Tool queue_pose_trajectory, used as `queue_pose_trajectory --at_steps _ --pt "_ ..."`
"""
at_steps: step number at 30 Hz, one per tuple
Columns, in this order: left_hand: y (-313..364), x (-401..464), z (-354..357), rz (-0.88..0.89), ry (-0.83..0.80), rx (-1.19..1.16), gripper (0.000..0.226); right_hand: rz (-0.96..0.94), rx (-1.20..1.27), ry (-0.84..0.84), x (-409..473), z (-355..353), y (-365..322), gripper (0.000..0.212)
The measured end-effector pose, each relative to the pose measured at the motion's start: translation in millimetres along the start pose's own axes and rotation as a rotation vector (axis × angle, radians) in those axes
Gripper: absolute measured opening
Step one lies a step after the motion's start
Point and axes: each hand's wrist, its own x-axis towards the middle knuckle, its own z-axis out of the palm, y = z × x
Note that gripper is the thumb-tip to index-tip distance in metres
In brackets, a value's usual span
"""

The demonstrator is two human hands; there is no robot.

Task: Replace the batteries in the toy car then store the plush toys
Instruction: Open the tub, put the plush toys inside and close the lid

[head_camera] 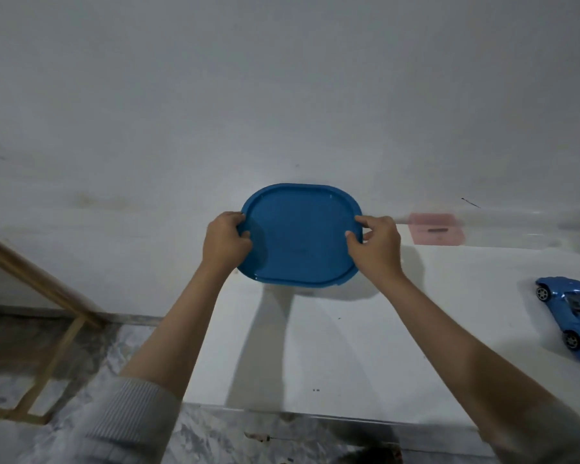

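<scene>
You held the blue lid (300, 234) by its two side edges, left hand (225, 241) curled over the left rim with the thumb on top, right hand (375, 244) pinching the right rim between thumb and fingers; both hands were closed on the lid. It sat above the far part of the white table (332, 346), tilted slightly toward you, and whether a container stood under it could not be told (the lid hid everything below). The toy car (570, 318) lay well apart at the right edge of the table, wheels facing you, apparently on its side. No plush toys were in view, and no batteries either. A pale pink box (437, 228) stood near the wall beyond your right hand. Judgement: this was likely the storage step, with the lid being fitted or taken off. Risks from here: the grip was only at the rim, so an uneven press could seat one side and leave the other popped up; a sideways sweep of the right arm could knock the car off the edge.
</scene>
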Motion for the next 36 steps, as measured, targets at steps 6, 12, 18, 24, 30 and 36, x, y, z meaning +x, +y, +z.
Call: queue_pose_trajectory --at_steps 6,12,18,24,30,36 --pt "-3 21 29 -0.031 0.075 -0.009 0.036 -0.001 -0.062 -0.089 24 16 16 0.036" --pt "-13 17 41 -0.071 0.125 -0.062 0.041 -0.051 -0.076 -0.114 29 21 21 0.037" --pt "-17 18 47 -0.106 0.143 -0.095 0.042 -0.075 -0.103 -0.137 36 24 25 0.037" --pt "-16 17 46 -0.068 0.120 -0.026 0.042 -0.105 -0.261 -0.189 40 21 23 0.035" --pt "-7 33 41 -0.066 -0.026 0.223 0.033 -0.226 -0.711 -0.268 42 34 -3 0.038" --pt "-8 59 55 0.164 -0.247 0.473 0.062 -0.280 -0.739 -0.461 59 71 -7 0.071"
